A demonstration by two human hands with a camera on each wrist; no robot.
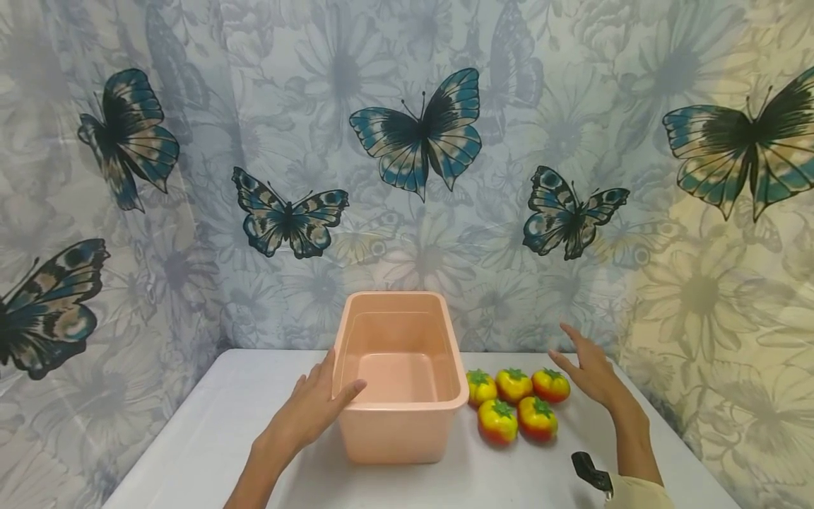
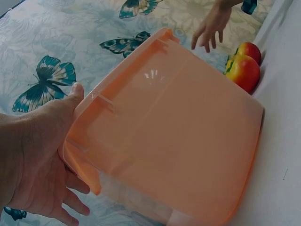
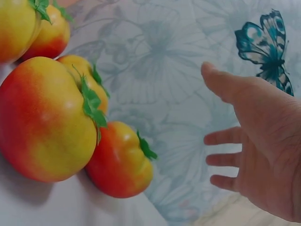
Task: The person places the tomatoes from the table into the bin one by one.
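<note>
A peach-coloured plastic bin (image 1: 400,435) stands upright on the table, with its inside bare in the head view. My left hand (image 1: 311,406) is at the bin's near left rim, its thumb over the edge and its fingers loosely spread along the outside. In the left wrist view, the left hand (image 2: 42,155) has its palm against the rim corner. Several yellow-red tomatoes (image 1: 498,422) with green leafy tops sit in two rows right of the bin. My right hand (image 1: 591,371) hovers beside the tomatoes, fingers apart, holding nothing; the right wrist view shows a large tomato (image 3: 47,120) near it.
The white table (image 1: 254,424) ends at a wall covering (image 1: 432,247) printed with butterflies and flowers, close behind the bin. A black strapped device (image 1: 590,470) is on the right wrist, by a pale sleeve (image 1: 636,493).
</note>
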